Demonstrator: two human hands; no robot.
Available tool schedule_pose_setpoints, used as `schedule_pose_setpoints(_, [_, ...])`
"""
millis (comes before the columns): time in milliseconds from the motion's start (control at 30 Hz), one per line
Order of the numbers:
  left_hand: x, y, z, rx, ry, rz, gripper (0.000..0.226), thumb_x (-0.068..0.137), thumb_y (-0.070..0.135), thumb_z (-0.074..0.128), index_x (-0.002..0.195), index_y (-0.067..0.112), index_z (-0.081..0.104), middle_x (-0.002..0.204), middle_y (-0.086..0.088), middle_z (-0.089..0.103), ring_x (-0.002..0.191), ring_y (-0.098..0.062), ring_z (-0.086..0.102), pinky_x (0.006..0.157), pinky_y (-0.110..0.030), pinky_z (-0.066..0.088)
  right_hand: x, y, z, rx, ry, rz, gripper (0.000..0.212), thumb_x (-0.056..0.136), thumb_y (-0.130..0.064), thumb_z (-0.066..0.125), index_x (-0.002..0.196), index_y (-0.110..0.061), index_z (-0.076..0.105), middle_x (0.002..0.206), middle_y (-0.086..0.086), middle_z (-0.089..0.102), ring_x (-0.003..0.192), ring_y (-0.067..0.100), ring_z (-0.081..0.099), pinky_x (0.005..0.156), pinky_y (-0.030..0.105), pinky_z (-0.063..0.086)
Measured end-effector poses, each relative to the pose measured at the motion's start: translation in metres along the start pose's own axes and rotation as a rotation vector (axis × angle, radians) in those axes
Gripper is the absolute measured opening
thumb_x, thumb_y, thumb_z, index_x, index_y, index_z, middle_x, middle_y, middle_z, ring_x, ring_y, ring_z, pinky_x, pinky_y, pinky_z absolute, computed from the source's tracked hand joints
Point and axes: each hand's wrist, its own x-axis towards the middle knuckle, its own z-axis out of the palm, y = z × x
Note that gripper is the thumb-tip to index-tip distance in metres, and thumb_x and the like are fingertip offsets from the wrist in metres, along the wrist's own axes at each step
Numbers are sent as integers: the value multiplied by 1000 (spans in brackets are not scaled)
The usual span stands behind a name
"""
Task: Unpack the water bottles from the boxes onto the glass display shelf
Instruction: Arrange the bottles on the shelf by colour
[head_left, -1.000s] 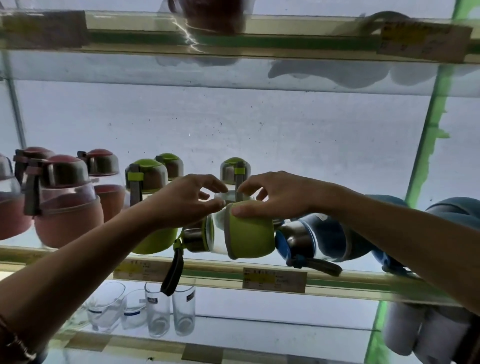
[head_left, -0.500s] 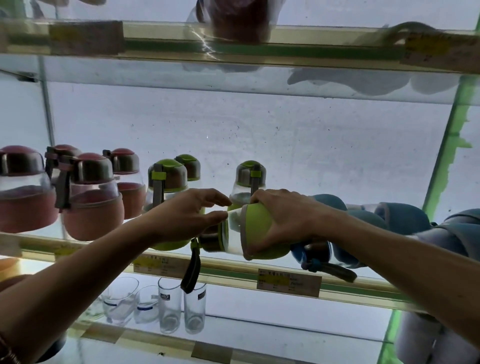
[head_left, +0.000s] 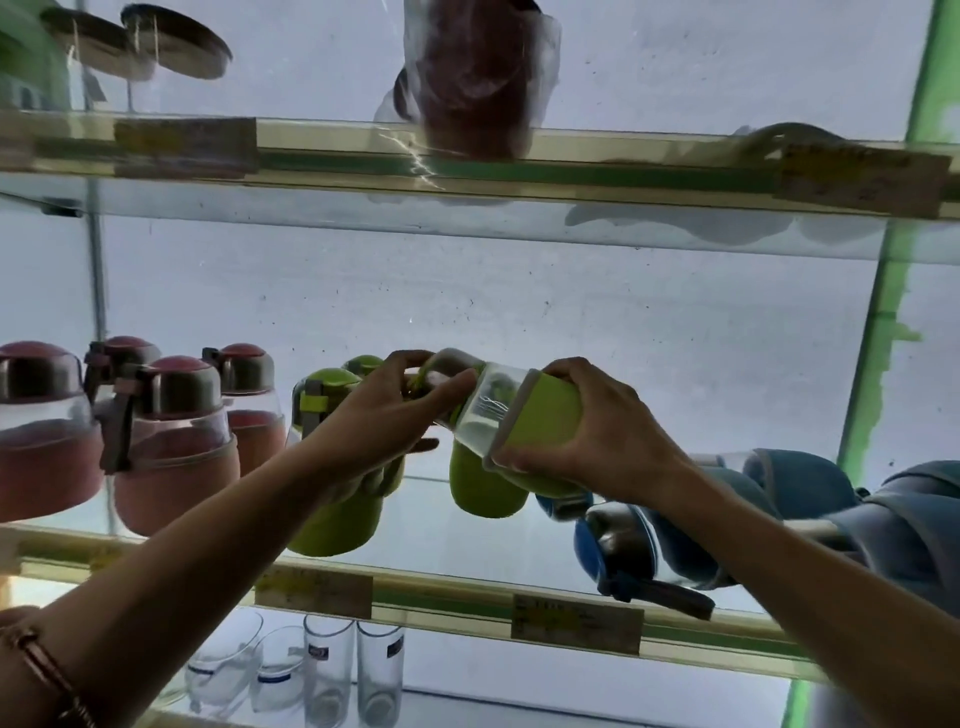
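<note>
Bottles in pink, green and blue sleeves fill the middle glass shelf, pink and green upright, blue lying down. One green bottle is held tilted above the shelf's green group, so the step in hand looks like placing it. The right hand grips its sleeved base, the left hand pinches the cap end; next it needs turning upright and setting into the gap beside the standing green ones.
</note>
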Motion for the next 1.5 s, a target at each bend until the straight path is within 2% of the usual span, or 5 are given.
schedule_pose_setpoints(267, [12,12,17,-272,140,34,16,75,28,76,88,23,70,88,-10,73,75,-20,72,62,-33,59,-23,-10,34,125,123,71,93,59,-65,74,134,-31,30,116,-14,29,111,9,37,86,29,44])
schedule_pose_setpoints(633, [6,23,9,-231,-91,300,52,67,10,78,116,18,62,97,-14,68,77,-23,70,49,-15,49,0,15,-3,858,-663,92,85,42,-55,89,116,-22,61,116,2,67,109,23,62,91,36,52])
schedule_pose_setpoints(1167, [12,36,21,258,125,184,94,57,68,60,138,27,36,124,4,54,104,-15,60,81,-32,54,-12,-6,27,349,121,156,105,46,-73,70,133,-27,33,125,-9,47,110,12,50,85,27,46])
schedule_pose_setpoints(1367, [15,36,23,153,155,255,45,66,48,75,103,28,59,94,2,65,91,-19,66,76,-36,57,-23,-6,33,325,47,90,106,44,-66,71,136,-31,30,129,-11,38,112,6,42,75,11,39])
schedule_pose_setpoints(1500, [20,29,7,-50,-14,205,64,58,31,87,116,23,61,107,-7,67,99,-26,67,80,-43,58,-20,-3,17,650,-248,111,74,59,-47,83,121,-30,46,110,-8,58,90,7,60,62,15,49])
